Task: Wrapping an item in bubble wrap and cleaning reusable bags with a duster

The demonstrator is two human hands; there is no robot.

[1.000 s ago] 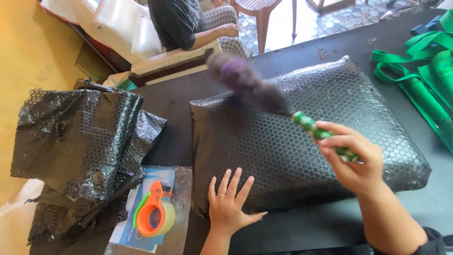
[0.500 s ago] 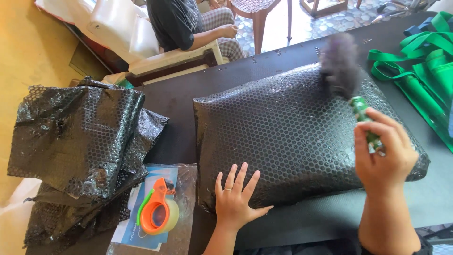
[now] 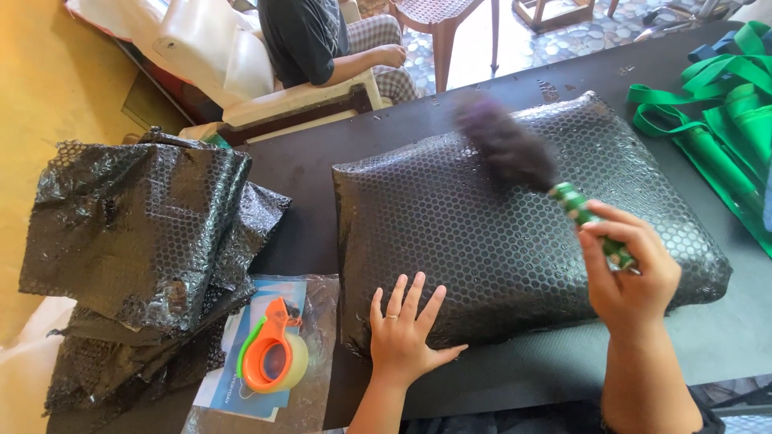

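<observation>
— Your right hand (image 3: 631, 269) is clenched around the green handle of the duster (image 3: 531, 165). Where has its head got to?

— Back toward the middle. Half a second ago the fluffy purple head stood up over the far right corner of the black bubble-wrapped parcel (image 3: 482, 241); now it lies low and blurred over the top centre, so you are sweeping leftward across the wrap again.

— And your left hand (image 3: 406, 337)?

— Grasping nothing: it lies flat, fingers spread, on the parcel's near edge, where it was a second ago. The parcel has not shifted on the dark table (image 3: 523, 378).

— Anything close by?

— The orange tape dispenser (image 3: 269, 354) lies on a clear bag left of that hand, with a heap of black bubble wrap (image 3: 133, 233) beyond it and green straps (image 3: 716, 104) at the far right
</observation>
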